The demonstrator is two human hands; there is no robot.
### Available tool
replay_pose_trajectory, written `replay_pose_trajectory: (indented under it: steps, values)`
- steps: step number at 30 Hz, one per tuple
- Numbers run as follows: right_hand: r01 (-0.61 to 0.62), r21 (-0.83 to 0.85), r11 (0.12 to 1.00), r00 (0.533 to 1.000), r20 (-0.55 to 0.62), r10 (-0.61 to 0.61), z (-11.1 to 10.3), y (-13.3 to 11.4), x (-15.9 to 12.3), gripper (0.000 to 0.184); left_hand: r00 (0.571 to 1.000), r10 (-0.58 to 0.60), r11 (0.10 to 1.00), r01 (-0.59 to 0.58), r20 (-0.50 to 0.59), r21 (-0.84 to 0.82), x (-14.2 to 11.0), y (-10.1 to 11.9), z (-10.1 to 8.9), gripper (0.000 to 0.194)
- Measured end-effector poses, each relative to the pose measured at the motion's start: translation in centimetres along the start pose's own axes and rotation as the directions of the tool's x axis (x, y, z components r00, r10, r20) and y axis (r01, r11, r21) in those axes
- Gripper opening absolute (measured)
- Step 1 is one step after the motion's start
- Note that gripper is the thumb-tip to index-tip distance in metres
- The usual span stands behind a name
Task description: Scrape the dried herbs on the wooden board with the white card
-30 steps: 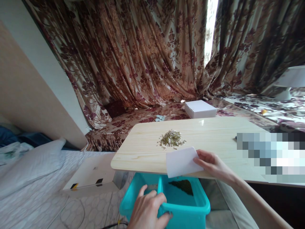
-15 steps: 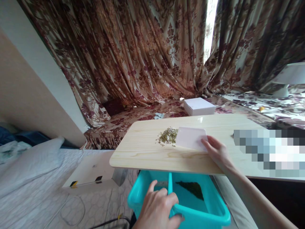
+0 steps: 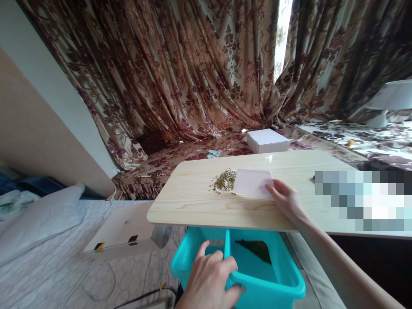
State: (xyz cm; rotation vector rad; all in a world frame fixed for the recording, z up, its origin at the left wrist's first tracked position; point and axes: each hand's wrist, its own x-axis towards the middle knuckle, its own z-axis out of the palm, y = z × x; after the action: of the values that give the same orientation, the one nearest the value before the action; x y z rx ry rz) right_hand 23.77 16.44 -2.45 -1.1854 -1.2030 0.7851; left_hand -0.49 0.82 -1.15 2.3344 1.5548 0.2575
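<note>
My right hand pinches the near right corner of a flat white plastic scraper. The scraper's left edge touches a loose pile of green beans mixed with white grains on the pale wooden tabletop. Below the table's near edge is a turquoise bin with a divider down its middle. My left hand grips the bin where divider and near rim meet, thumb to the right and index finger stretched out over the left compartment. Dark green beans lie in the right compartment, some pale grains in the left one.
Behind the table, a white box and a crumpled light-blue cloth sit on a patterned ledge. A white case rests on the bed at left. A pixelated area covers the table's right. A lamp stands at far right.
My right hand and the scraper have shifted slightly left, pressing into the right side of the pile. My left hand stays on the bin. The whole view has shifted a little.
</note>
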Motion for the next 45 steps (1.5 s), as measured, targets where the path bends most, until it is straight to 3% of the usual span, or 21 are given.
replay_pose_trajectory:
  steps: [17, 28, 45]
  values:
    - [-0.022, -0.058, 0.998, 1.000, -0.005, 0.021, -0.12, -0.22, -0.04, 0.026, 1.000, -0.005, 1.000, 0.005, -0.013, -0.013, -0.10, -0.06, 0.15, 0.014]
    - [-0.029, 0.004, 1.000, 1.000, -0.004, 0.029, 0.05, -0.20, -0.08, 0.027, 1.000, -0.001, 1.000, 0.001, -0.015, -0.014, -0.02, -0.21, 0.15, 0.016]
    - [-0.007, 0.000, 1.000, 0.994, 0.105, 0.007, 0.22, -0.79, -0.35, 0.031, 1.000, 0.001, 1.000, -0.001, 0.001, -0.011, -0.17, 0.17, -0.25, 0.008]
